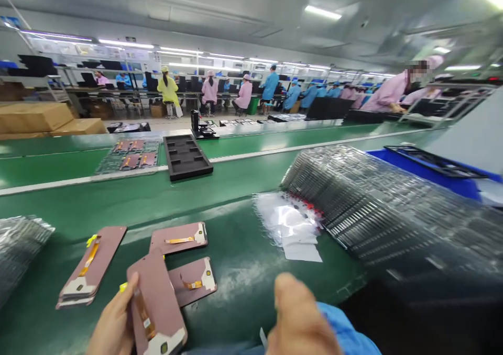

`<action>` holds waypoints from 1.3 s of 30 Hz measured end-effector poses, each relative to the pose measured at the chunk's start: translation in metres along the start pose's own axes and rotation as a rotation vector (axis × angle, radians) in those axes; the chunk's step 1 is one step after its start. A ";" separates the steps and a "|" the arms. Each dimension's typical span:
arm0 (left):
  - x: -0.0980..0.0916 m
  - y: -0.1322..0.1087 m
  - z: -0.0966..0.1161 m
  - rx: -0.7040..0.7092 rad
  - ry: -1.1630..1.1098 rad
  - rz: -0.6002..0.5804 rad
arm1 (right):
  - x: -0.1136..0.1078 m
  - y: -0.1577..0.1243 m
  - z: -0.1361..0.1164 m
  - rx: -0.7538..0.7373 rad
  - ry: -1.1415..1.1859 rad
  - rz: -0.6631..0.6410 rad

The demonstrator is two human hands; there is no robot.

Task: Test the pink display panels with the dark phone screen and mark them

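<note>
Left hand (112,321) pinches a mauve panel (159,297) edgewise, ideally clear of its orange ribbon (143,313); right hand (301,318) blurred, fingers half-curled, grip unclear.

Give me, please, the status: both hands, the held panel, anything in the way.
Left hand holding pinkish panel, orange ribbon showing. Right hand blurred, grip unclear. Two more panels close behind, possibly in the way.

Panels (156,287): smooth, matt
Desk (236,308): smooth, glossy
Stacked trays (353,187): clear, glossy plastic
Black tray (187,157): matt plastic
Boxes (35,117): matt cardboard
</note>
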State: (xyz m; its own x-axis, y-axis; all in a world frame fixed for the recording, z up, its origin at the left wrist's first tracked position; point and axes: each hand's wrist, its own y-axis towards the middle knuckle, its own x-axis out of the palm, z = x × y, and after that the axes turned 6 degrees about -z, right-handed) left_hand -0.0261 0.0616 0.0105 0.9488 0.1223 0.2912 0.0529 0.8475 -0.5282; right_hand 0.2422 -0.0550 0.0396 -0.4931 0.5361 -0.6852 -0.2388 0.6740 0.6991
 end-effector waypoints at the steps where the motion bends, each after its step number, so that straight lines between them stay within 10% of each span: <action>1: -0.003 0.000 0.003 0.024 -0.013 0.008 | -0.005 0.005 0.012 0.062 0.003 0.094; 4: -0.013 -0.003 0.011 0.112 -0.033 0.015 | -0.015 0.020 0.070 0.440 -0.002 0.369; 6: -0.021 -0.004 0.015 0.141 -0.040 0.008 | -0.018 0.022 0.122 0.708 -0.106 0.311; 11: -0.031 -0.009 0.018 0.111 -0.070 0.021 | -0.009 -0.009 0.230 0.915 -0.278 0.231; 15: -0.025 -0.022 0.020 0.121 -0.067 0.046 | 0.001 -0.033 0.251 0.970 -0.399 0.133; 22: -0.005 -0.042 0.014 0.109 -0.175 0.022 | 0.028 -0.005 0.203 0.749 -0.392 0.101; 31: 0.023 -0.050 -0.027 0.088 -0.328 -0.268 | 0.090 0.044 0.011 -0.010 0.385 -0.551; 34: 0.013 -0.051 -0.025 0.140 -0.263 -0.313 | 0.103 0.043 -0.001 -0.043 0.404 -0.544; 39: -0.037 -0.062 0.015 0.346 0.025 0.002 | 0.123 0.040 0.019 -0.077 0.438 -0.572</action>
State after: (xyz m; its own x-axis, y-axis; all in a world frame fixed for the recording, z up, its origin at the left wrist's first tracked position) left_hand -0.0691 0.0122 0.0444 0.9563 0.1154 0.2687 -0.0540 0.9727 -0.2257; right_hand 0.1880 0.0479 -0.0206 -0.5595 -0.1534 -0.8145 -0.6099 0.7417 0.2792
